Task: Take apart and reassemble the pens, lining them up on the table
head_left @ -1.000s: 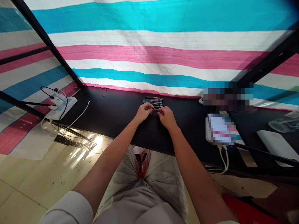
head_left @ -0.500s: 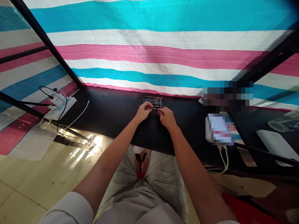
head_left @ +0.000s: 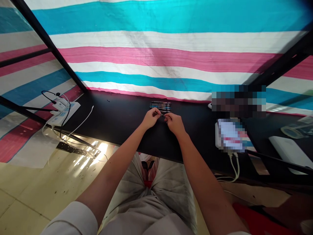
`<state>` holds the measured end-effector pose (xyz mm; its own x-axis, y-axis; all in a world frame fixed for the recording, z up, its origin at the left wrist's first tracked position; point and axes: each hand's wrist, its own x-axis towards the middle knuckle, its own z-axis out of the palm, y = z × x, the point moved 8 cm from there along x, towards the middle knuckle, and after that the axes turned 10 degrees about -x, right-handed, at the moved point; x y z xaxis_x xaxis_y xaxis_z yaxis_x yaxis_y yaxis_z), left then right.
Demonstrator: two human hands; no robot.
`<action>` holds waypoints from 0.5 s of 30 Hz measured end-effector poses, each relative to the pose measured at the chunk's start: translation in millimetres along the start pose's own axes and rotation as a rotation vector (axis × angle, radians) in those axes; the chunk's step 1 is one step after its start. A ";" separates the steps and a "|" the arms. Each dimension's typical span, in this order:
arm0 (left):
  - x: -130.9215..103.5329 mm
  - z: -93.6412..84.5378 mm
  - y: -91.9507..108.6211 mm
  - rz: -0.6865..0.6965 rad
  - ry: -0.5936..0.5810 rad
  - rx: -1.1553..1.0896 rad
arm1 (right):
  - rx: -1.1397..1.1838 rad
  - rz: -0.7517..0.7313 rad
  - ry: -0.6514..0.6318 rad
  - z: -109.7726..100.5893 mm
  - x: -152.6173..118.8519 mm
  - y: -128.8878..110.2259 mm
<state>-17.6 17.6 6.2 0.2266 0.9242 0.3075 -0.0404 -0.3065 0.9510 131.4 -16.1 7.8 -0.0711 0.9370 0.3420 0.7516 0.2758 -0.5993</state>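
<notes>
Several slim pens point(head_left: 160, 105) lie side by side in a stack of rows on the black table point(head_left: 117, 120). Just in front of them, my left hand point(head_left: 151, 118) is closed, its thumb and fingertips pinched on a small dark piece. Facing it, my right hand point(head_left: 174, 122) is closed too, pinching at something dark between the fingertips. The two sets of fingertips almost meet, and what they hold is too small to name with certainty.
At the left end lies a white power strip point(head_left: 65, 114) with plugs and cables. A phone point(head_left: 230, 134), partly pixelated, stands on the right with white cables. A white device point(head_left: 290, 151) lies farther right. Striped sheeting point(head_left: 146, 58) hangs behind.
My hands have shifted slightly; the fingertips have moved a little down, away from the row of pens. The dark item that showed between them is now less visible.
</notes>
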 end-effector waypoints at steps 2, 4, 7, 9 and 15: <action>0.3 -4.3 -1.1 -0.006 0.066 -0.061 | -0.004 -0.018 0.015 -1.9 -0.1 -2.6; -0.9 -12.5 -5.0 -0.050 0.175 -0.093 | -0.003 -0.053 0.046 -5.0 -0.1 -6.5; -2.5 -17.0 -10.9 -0.130 0.212 -0.037 | -0.001 -0.083 0.084 -8.8 -0.3 -9.8; -1.8 -14.2 -11.6 -0.133 0.153 0.014 | -0.003 -0.094 0.098 -10.2 -0.7 -10.9; 0.6 -5.0 -7.3 -0.068 0.027 -0.107 | -0.002 -0.014 0.006 -3.5 -1.5 -4.8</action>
<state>-22.1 21.5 -0.5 0.2057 0.9484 0.2412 -0.1292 -0.2180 0.9674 130.2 -19.6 12.7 -0.0778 0.9316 0.3552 0.7518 0.2888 -0.5928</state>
